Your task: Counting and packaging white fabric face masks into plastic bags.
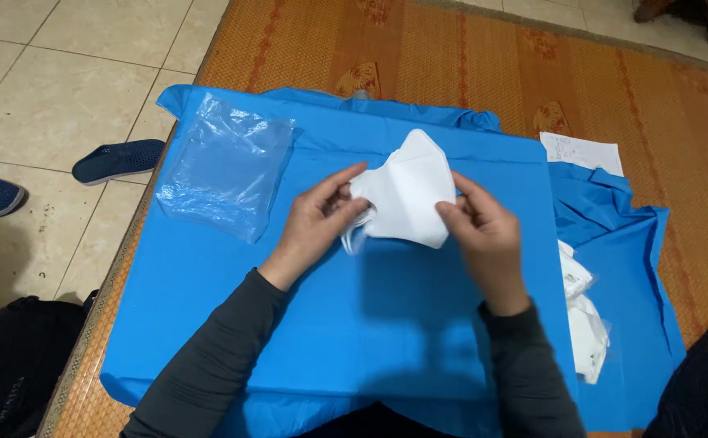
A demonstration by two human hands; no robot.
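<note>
Left hand: the left hand point(313, 223) grips the left edge of a folded white fabric face mask point(407, 195), thumb on top and fingers curled beneath, where the mask's thin white ear loops point(356, 235) bunch against the fingers.
Right hand: the right hand point(484, 231) pinches the mask's right edge between thumb and fingers; both arms wear dark grey long sleeves point(208, 365).
Mask: it is held between the two hands, above the middle of a bright blue sheet of thin cloth point(370, 324); its pointed fold tilts up and away from the person. Whether it touches the cloth I cannot tell.
Blue cloth: it is spread flat over a woven orange mat with a reddish pattern point(451, 57), and its right part lies rumpled in folds.
Clear bag: a crinkled transparent plastic bag point(224, 166) lies on the cloth, well left of the hands.
Right side: a white pack in clear wrapping point(585, 324) lies on the cloth near the right forearm; a white paper slip point(581, 152) lies farther up at the cloth's edge.
Floor: beige tiles point(46, 97) to the left carry a dark blue perforated slipper point(119, 160).
</note>
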